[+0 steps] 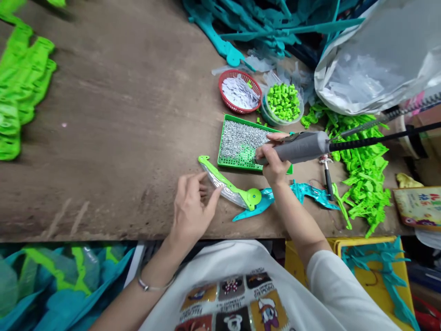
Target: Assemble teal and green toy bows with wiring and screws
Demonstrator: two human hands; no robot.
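My right hand [274, 158] is wrapped around a grey power screwdriver [300, 148], its tip end low over a green tray [223, 162] of small silvery screws [237, 138]. My left hand [193, 200] is spread, thumb apart from the curled fingers, at the edge of a curved clear plastic piece [229, 192]. Whether its fingertips touch that piece, I cannot tell. A lime-green plastic arm [223, 178] backs the clear piece and ends in a round disc [254, 196]. That disc overlaps a teal plastic part [265, 202], which passes partly behind my right forearm.
Behind the tray stand a red basket [222, 94] of white slips and a tub [270, 120] of green pegs. Loose green parts [365, 179] heap at right, beside a black-handled tool [328, 177]. Teal parts [248, 23] pile at the back; stacked green pieces [20, 87] lie left.
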